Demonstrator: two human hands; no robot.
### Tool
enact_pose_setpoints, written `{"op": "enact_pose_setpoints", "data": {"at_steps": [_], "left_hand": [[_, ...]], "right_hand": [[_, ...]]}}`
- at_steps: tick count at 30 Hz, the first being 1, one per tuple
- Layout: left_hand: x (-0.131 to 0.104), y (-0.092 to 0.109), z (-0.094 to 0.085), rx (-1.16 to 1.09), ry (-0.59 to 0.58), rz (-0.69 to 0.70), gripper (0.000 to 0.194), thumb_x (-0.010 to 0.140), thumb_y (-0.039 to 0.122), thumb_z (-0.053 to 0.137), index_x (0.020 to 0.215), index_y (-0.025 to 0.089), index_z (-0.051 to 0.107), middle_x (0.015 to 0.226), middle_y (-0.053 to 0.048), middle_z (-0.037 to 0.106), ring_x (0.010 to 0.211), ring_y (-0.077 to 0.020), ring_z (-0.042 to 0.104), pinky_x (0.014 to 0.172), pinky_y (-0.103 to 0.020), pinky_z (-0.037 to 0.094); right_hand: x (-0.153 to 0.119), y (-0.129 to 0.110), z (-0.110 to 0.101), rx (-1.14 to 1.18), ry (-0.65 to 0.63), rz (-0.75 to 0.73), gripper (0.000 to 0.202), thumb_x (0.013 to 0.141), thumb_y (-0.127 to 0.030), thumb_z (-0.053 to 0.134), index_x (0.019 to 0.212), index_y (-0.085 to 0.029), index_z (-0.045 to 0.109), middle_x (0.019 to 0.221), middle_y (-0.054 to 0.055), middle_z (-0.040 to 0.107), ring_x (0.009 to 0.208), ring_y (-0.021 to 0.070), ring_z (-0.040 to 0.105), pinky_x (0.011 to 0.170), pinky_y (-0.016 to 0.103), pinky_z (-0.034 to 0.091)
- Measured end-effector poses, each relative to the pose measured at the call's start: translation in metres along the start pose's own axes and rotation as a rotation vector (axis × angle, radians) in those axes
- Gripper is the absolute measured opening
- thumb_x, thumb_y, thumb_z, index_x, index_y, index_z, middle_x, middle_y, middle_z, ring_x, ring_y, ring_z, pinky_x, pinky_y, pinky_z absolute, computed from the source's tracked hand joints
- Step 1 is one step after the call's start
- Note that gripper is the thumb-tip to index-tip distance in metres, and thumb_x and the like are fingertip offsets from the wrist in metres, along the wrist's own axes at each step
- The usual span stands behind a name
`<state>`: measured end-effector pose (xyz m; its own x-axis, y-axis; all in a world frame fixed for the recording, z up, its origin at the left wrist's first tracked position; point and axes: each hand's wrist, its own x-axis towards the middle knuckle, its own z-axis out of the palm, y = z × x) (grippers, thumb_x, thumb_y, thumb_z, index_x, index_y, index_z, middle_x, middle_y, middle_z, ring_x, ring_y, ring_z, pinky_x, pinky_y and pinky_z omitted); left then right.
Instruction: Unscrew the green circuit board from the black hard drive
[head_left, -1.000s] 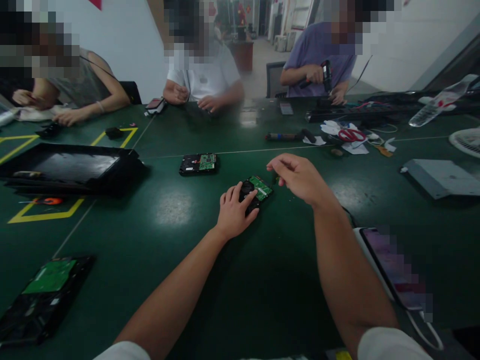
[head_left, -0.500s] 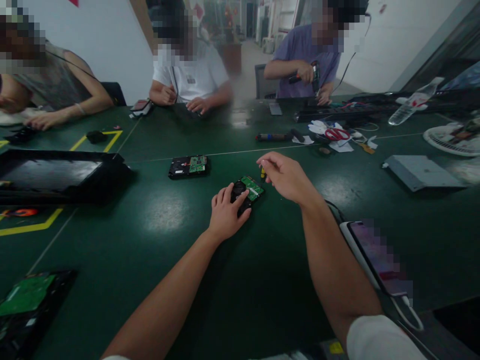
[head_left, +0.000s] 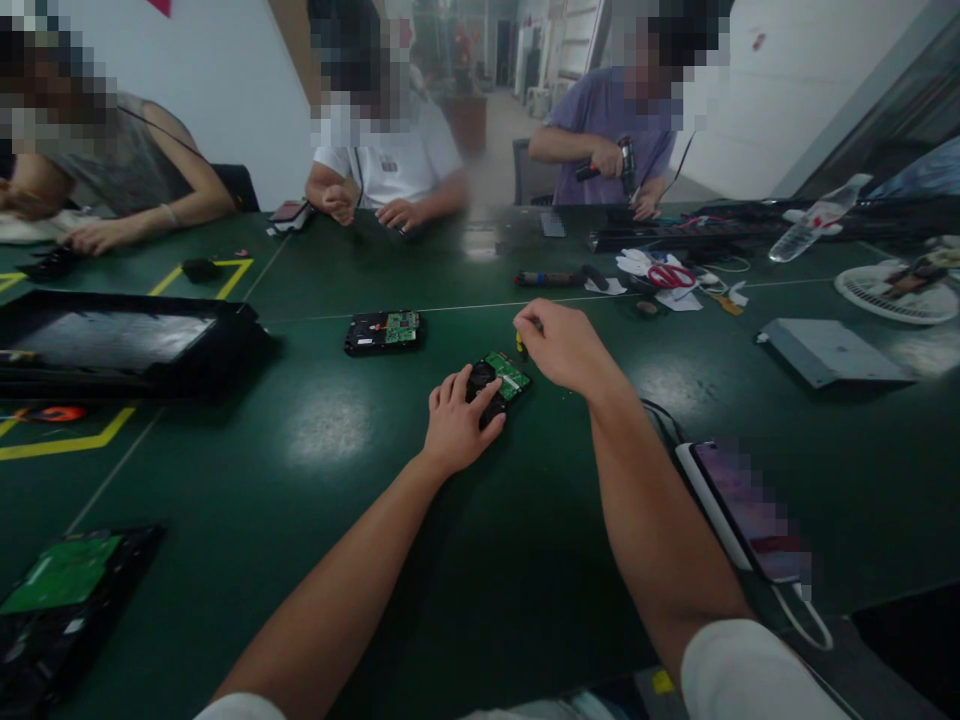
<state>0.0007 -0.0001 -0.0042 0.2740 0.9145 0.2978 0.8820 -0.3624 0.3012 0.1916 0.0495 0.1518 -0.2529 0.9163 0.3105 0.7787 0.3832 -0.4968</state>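
Observation:
A black hard drive (head_left: pixel 511 374) with a green circuit board lies at a slant on the table. My left hand (head_left: pixel 456 420) grips it from the near left, fingers spread over its top and thumb at the near edge. Just beyond the drive's right corner is my right hand (head_left: pixel 559 340), its fingers pinched round a short yellow-and-black tool, apparently a small screwdriver (head_left: pixel 519 342). Most of that tool is hidden by the fingers, and whether its tip touches the drive I cannot tell. Another hard drive (head_left: pixel 384 332) lies to the left, board up.
The green table (head_left: pixel 390 560) also bears a larger drive-like unit (head_left: pixel 71 580), a black tray-like casing (head_left: pixel 135 345), a grey metal cover (head_left: pixel 832 352), a cabled phone (head_left: pixel 750 510), red-handled scissors (head_left: pixel 671 277) and a bottle (head_left: pixel 817 220). Across it sit three people, one holding a power drill (head_left: pixel 626 165).
My right hand has turned at the wrist, its fingers curled closer round the yellow-and-black screwdriver. My left hand stays on the hard drive. The camera view has shifted slightly.

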Motion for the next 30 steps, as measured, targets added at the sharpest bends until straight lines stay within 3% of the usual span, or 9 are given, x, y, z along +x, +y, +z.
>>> {"op": "enact_pose_setpoints", "data": {"at_steps": [4,8,12,16,21,24,27,30], "left_hand": [[0.000,0.001,-0.001,0.019,-0.002,-0.007,0.059,0.094,0.051,0.064,0.151,0.038,0.058,0.167,-0.011,0.036,0.147,-0.0417,0.036,0.116,-0.061,0.033],[0.001,0.003,-0.003,0.023,-0.014,-0.019,0.059,0.092,0.051,0.066,0.149,0.039,0.060,0.164,-0.011,0.037,0.144,-0.0422,0.037,0.114,-0.060,0.035],[-0.001,0.004,-0.006,0.014,-0.033,-0.002,0.060,0.090,0.051,0.067,0.149,0.039,0.060,0.162,-0.011,0.037,0.141,-0.0431,0.038,0.113,-0.061,0.036],[-0.002,0.003,-0.010,-0.009,-0.049,0.046,0.062,0.090,0.051,0.067,0.150,0.038,0.060,0.161,-0.012,0.037,0.141,-0.0426,0.038,0.112,-0.061,0.036],[-0.005,0.001,-0.018,-0.063,-0.095,0.143,0.060,0.085,0.044,0.071,0.144,0.036,0.064,0.159,-0.012,0.038,0.142,-0.0406,0.040,0.113,-0.060,0.037],[-0.011,0.003,-0.024,-0.089,-0.127,0.191,0.058,0.083,0.039,0.073,0.140,0.034,0.067,0.158,-0.012,0.041,0.143,-0.0396,0.040,0.114,-0.060,0.037],[-0.021,0.006,-0.029,-0.097,-0.149,0.206,0.061,0.081,0.037,0.075,0.141,0.033,0.065,0.159,-0.012,0.039,0.146,-0.0403,0.038,0.117,-0.061,0.034],[-0.033,0.010,-0.032,-0.093,-0.155,0.208,0.065,0.080,0.037,0.076,0.143,0.033,0.063,0.162,-0.013,0.037,0.149,-0.0411,0.035,0.120,-0.062,0.031]], "right_hand": [[-0.004,0.005,0.005,0.037,0.087,-0.005,0.013,0.101,-0.025,0.052,0.105,-0.023,0.064,0.094,0.006,0.074,0.086,0.0230,0.066,0.081,0.035,0.045],[-0.011,0.010,0.011,0.034,0.160,-0.040,0.011,0.103,-0.028,0.052,0.101,-0.023,0.061,0.090,0.005,0.072,0.084,0.0221,0.064,0.083,0.036,0.046],[-0.025,0.017,0.015,0.027,0.209,-0.107,0.015,0.102,-0.024,0.051,0.113,-0.022,0.060,0.105,0.009,0.072,0.094,0.0237,0.065,0.091,0.039,0.049],[-0.045,0.030,0.019,0.020,0.250,-0.124,0.032,0.097,-0.018,0.054,0.129,-0.021,0.057,0.117,0.013,0.069,0.097,0.0246,0.066,0.094,0.043,0.052],[-0.068,0.047,0.028,0.038,0.375,-0.130,0.034,0.102,-0.036,0.056,0.133,-0.022,0.056,0.126,0.015,0.064,0.113,0.0294,0.065,0.098,0.047,0.056],[-0.082,0.054,0.036,0.066,0.365,-0.160,0.044,0.104,-0.037,0.052,0.146,-0.022,0.046,0.137,0.017,0.061,0.120,0.0298,0.064,0.103,0.050,0.056],[-0.093,0.058,0.043,0.120,0.353,-0.180,0.053,0.104,-0.037,0.053,0.153,-0.024,0.039,0.146,0.016,0.058,0.117,0.0281,0.068,0.102,0.049,0.059],[-0.101,0.059,0.049,0.196,0.401,-0.149,0.057,0.101,-0.041,0.059,0.152,-0.025,0.041,0.139,0.014,0.063,0.104,0.0257,0.071,0.095,0.046,0.063]]}}
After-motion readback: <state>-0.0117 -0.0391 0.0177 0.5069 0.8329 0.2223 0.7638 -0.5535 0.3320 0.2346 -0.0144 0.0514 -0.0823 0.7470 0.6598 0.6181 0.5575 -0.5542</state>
